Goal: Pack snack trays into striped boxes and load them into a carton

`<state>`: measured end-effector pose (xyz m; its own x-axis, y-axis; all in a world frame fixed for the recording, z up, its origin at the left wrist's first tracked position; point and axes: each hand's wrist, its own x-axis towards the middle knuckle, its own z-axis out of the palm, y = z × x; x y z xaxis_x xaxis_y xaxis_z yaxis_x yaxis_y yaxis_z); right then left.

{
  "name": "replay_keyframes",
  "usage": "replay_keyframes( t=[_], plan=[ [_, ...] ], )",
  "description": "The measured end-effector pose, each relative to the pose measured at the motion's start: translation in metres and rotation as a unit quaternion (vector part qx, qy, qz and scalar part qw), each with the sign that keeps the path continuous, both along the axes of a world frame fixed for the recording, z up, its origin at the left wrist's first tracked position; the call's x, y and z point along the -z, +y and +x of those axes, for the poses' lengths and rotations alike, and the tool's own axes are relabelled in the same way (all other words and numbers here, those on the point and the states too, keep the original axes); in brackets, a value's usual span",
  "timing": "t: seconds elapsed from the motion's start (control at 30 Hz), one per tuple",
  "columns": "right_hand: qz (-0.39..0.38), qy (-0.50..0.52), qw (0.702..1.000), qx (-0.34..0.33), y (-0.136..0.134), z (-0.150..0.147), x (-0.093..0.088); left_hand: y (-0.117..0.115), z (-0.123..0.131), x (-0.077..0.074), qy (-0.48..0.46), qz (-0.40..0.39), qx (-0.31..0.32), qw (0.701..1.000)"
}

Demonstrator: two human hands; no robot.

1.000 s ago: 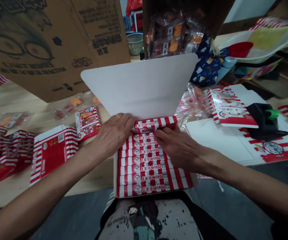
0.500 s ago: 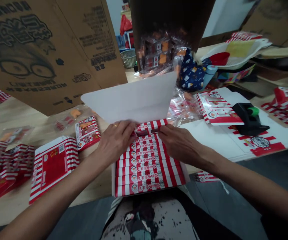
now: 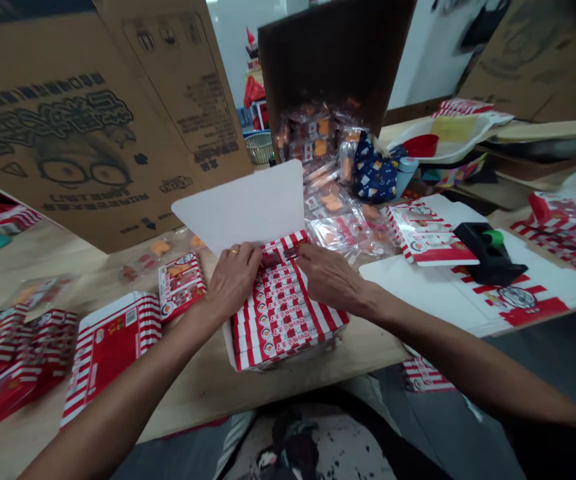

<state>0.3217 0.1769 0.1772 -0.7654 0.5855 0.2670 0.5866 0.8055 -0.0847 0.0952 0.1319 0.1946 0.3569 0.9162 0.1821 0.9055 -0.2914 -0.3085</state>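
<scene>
An open white carton (image 3: 231, 340) sits on the wooden table, packed with rows of red-and-white striped packs (image 3: 281, 313) lying side by side. Its white lid flap (image 3: 238, 207) stands up behind them. One striped pack (image 3: 283, 250) lies at the far end of the rows, tilted slightly. My left hand (image 3: 233, 280), wearing a gold ring, has its fingers on that pack's left end. My right hand (image 3: 331, 277) holds the pack's right end with its fingertips.
Large cardboard sheets (image 3: 93, 120) and a dark box (image 3: 333, 67) stand behind the carton. Clear bags of orange-labelled snacks (image 3: 331, 220) lie beyond it. Flat striped cartons (image 3: 111, 353) are on the left; a black tape dispenser (image 3: 488, 253) sits on a white sheet (image 3: 408, 287) on the right.
The view has tilted and shifted, so the whole scene sits differently in the frame. The carton now appears turned, with both hands still at the far pack and the lid flap narrower.
</scene>
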Motion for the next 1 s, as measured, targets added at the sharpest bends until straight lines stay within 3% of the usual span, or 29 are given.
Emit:
replay_keyframes(
  t=[0.13,0.33,0.43,0.6,0.7,0.87,1.0],
  plan=[
    [0.104,0.047,0.993,-0.002,0.016,-0.007,0.003,-0.011,-0.011,0.003,-0.048,-0.043,0.005,0.998],
    [0.051,-0.052,0.997,-0.022,0.024,-0.012,0.017,-0.012,-0.003,0.013,-0.081,-0.125,-0.011,0.989],
    [0.029,-0.078,0.997,-0.008,0.031,-0.015,0.008,-0.007,-0.005,0.013,-0.085,-0.151,-0.017,0.985],
    [-0.078,-0.061,0.995,0.005,0.051,-0.007,-0.023,-0.004,-0.011,0.004,-0.097,-0.126,-0.009,0.987],
    [-0.059,-0.048,0.996,0.039,0.047,-0.005,-0.029,0.010,-0.002,-0.001,-0.080,-0.096,0.025,0.992],
    [-0.004,-0.144,0.989,-0.013,0.013,-0.014,-0.001,0.050,0.027,0.005,-0.055,-0.070,0.059,0.994],
    [0.028,-0.149,0.988,-0.016,-0.002,-0.011,0.019,0.062,0.033,0.015,-0.073,-0.058,0.053,0.994]
  ],
)
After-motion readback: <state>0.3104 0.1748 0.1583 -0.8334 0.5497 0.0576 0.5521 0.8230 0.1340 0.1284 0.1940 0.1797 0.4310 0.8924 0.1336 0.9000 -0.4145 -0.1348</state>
